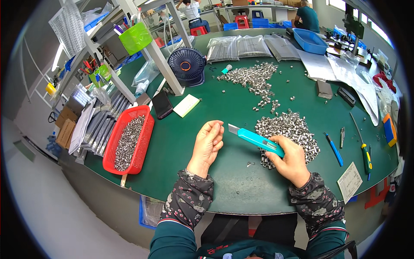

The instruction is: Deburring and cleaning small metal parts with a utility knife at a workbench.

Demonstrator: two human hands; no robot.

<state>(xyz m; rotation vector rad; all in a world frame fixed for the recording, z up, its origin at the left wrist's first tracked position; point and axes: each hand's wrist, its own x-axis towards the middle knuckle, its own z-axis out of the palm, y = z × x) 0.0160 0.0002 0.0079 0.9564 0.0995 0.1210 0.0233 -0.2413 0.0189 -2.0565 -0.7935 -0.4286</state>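
Observation:
A turquoise box cutter (258, 140) lies in the grip of my right hand (291, 159), its blade out and pointing left. The blade tip comes close to the fingertips of my left hand (209, 144), which are pinched together. Whatever they hold, if anything, is too small to make out. Under and behind the knife spreads a pile of small silvery metal sleeves (293, 131), partly covered by my right hand. Farther back lies a second, looser heap of similar metal pieces (254, 77). A few tiny bits (251, 164) rest on the green table (233, 185) between my forearms.
On the left stands a red basket (148, 129) of metal parts, with a phone (162, 104), a notepad (186, 105) and a fan (186, 64) beyond it. To the right lie a blue pen-like tool (334, 150), a screwdriver (366, 157) and a paper slip (349, 181). Other people sit far back.

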